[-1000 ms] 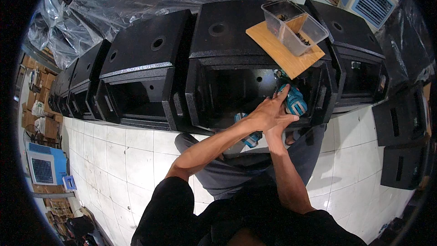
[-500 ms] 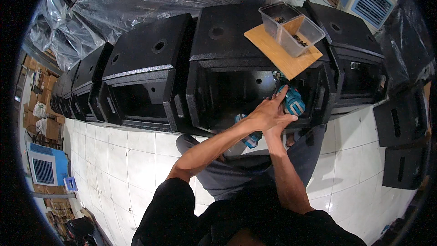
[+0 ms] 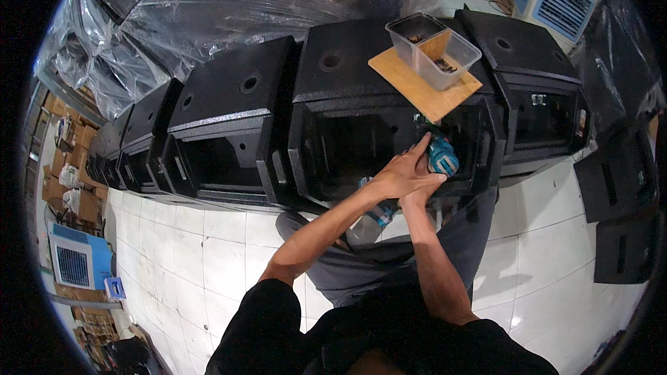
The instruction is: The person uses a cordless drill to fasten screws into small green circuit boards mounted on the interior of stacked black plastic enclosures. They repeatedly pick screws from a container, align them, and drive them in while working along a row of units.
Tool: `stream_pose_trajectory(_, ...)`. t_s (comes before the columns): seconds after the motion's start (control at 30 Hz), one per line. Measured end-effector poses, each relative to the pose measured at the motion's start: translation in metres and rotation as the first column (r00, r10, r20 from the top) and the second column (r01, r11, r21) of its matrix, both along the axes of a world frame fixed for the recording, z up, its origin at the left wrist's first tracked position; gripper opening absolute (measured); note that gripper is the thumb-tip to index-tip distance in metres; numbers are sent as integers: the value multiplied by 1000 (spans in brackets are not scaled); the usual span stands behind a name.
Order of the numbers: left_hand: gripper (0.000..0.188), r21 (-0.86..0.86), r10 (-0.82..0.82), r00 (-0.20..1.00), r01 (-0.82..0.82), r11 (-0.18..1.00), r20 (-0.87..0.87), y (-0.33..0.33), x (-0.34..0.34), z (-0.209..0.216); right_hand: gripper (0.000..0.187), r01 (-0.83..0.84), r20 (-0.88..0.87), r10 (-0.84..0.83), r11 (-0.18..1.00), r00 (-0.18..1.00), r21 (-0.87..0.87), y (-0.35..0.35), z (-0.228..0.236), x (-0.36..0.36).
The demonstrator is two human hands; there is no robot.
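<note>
Both my hands are on a teal and black cordless drill (image 3: 443, 157), inside the front opening of the middle black speaker cabinet (image 3: 333, 87). My left hand (image 3: 399, 175) crosses over, its fingers along the drill's side and its thumb behind the drill body. Below it, my right hand (image 3: 415, 198) is closed around the drill's lower part, mostly hidden by the left hand. The drill's tip points into the dark opening and cannot be made out. A second teal power tool (image 3: 381, 214) shows partly beneath my left forearm.
A wooden board (image 3: 396, 75) on the cabinet top overhangs the opening, carrying a clear divided plastic container (image 3: 455, 62) of small dark pieces. More black cabinets (image 3: 222, 90) line up on both sides. Black panels (image 3: 625, 250) lie at right; plastic sheeting (image 3: 278, 0) hangs behind.
The view has shifted slightly, so the cabinets and board sit a little differently in the picture. My hands stay on the drill in the same opening.
</note>
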State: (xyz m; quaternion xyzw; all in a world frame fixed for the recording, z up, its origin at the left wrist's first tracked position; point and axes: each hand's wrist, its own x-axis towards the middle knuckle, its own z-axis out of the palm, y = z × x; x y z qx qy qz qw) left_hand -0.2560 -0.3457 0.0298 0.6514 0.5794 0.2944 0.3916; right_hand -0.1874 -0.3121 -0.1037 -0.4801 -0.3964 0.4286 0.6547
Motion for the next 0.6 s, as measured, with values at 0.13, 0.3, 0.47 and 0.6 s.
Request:
stream_pose_trajectory(0.13, 68, 198, 192, 958, -235, 952, 213, 4, -31, -47, 23, -145, -248, 79, 955, 966, -260, -18, 45, 16)
stream_pose_trajectory(0.3, 35, 41, 425, 889, -425, 904, -169, 21, -53, -56, 22, -336, -313, 221, 860, 924, -384, -68, 102, 90)
stream_pose_trajectory(0.47, 50, 248, 341, 860, -260, 933, -380, 83, -25, -100, 26, -362, -21, 419, 756, 908, -545, -100, 70, 200)
stream_pose_trajectory(0.6, 67, 308, 293, 841, -161, 938, -454, 115, -19, -123, 28, -444, 115, 607, 684, 786, -579, -100, 91, 258)
